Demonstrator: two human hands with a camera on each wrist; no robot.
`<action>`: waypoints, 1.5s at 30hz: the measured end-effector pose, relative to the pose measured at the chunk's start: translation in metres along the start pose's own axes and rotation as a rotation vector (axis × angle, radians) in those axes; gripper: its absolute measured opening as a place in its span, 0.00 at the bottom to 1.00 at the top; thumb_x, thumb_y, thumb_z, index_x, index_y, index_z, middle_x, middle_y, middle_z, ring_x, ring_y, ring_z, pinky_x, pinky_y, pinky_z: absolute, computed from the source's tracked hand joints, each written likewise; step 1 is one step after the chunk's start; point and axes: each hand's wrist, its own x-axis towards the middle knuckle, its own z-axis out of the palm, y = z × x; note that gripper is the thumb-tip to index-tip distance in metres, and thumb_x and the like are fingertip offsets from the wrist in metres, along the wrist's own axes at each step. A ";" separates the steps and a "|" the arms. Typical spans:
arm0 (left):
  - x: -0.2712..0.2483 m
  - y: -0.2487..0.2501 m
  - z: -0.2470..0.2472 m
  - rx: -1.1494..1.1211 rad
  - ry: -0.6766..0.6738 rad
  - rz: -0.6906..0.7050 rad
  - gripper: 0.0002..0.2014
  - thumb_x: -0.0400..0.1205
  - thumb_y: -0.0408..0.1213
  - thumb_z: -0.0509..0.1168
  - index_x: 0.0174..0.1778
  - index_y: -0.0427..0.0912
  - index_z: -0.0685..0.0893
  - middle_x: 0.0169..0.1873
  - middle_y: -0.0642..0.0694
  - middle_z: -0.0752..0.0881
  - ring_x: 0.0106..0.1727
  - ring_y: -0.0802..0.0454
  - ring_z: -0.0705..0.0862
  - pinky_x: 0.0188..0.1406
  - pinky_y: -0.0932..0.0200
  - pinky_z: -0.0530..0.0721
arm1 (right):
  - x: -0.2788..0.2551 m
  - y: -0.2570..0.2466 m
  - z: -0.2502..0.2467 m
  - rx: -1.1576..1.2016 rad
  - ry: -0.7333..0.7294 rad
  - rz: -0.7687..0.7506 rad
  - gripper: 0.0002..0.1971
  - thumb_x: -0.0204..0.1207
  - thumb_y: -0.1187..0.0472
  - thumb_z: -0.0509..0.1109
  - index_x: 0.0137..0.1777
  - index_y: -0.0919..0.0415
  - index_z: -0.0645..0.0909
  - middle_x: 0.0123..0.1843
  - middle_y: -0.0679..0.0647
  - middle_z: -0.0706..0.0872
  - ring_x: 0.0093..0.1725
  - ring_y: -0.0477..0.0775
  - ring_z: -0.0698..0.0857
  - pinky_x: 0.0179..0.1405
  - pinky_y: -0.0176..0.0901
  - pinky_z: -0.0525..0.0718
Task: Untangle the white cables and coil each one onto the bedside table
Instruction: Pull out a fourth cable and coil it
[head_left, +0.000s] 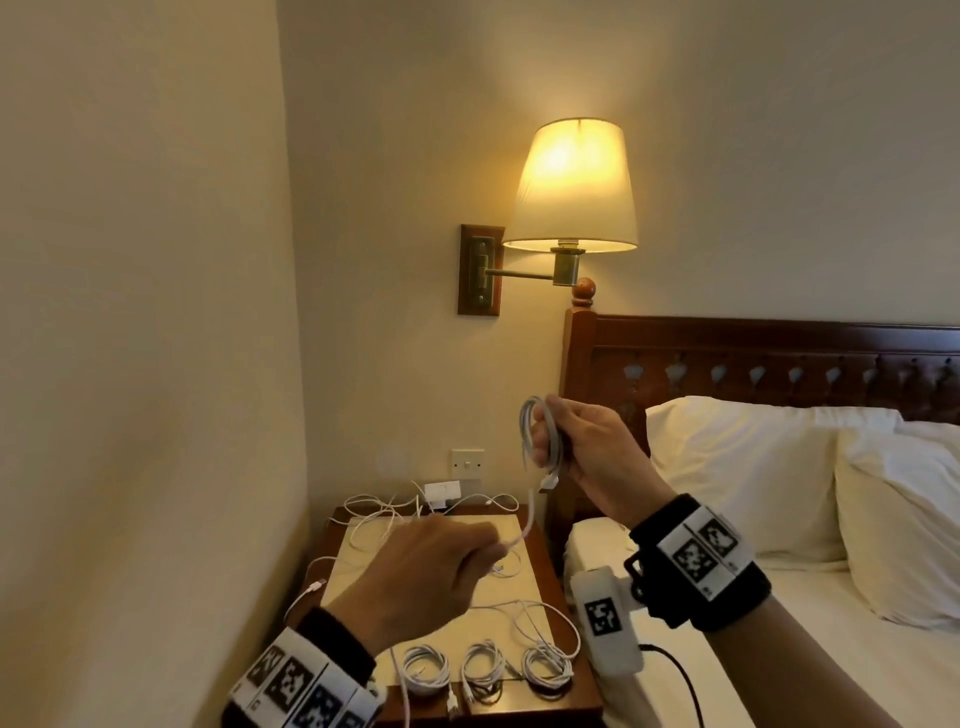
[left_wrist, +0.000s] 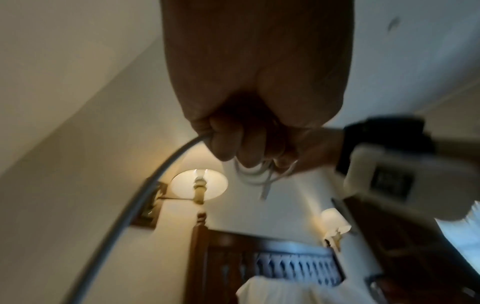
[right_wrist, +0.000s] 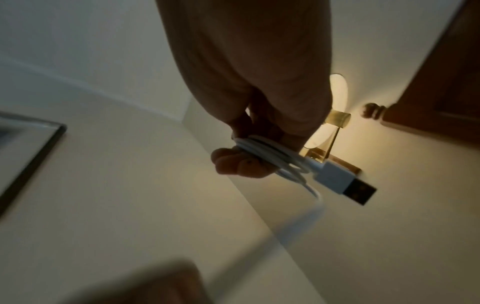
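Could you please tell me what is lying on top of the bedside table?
Three coiled cables along the front edge of the table, loose tangled cables at the back. The left hand covers the middle.

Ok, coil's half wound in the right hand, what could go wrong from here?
The right hand only pinches the coil, so its loops may spring loose. The tail in the left hand could drag the loose cables still tangled on the bedside table, or disturb the three finished coils.
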 end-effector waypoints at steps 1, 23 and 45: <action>0.006 0.010 -0.010 0.024 0.037 0.041 0.16 0.88 0.55 0.49 0.41 0.55 0.76 0.29 0.60 0.77 0.30 0.58 0.75 0.34 0.65 0.74 | -0.001 0.002 0.005 -0.097 0.003 -0.041 0.16 0.88 0.58 0.55 0.49 0.69 0.79 0.31 0.57 0.81 0.29 0.51 0.80 0.34 0.41 0.82; 0.051 -0.035 -0.032 -0.160 0.457 -0.094 0.22 0.84 0.67 0.44 0.35 0.56 0.70 0.22 0.55 0.72 0.23 0.56 0.71 0.25 0.57 0.71 | -0.020 0.004 0.024 0.309 -0.233 0.194 0.13 0.78 0.53 0.61 0.44 0.63 0.79 0.26 0.50 0.73 0.24 0.45 0.73 0.26 0.34 0.76; 0.028 0.019 -0.049 0.146 0.197 0.199 0.13 0.87 0.50 0.54 0.41 0.52 0.78 0.25 0.57 0.77 0.23 0.58 0.72 0.26 0.71 0.60 | -0.010 0.017 0.018 -0.372 0.019 -0.212 0.18 0.88 0.59 0.57 0.50 0.73 0.81 0.29 0.53 0.85 0.29 0.47 0.83 0.34 0.34 0.82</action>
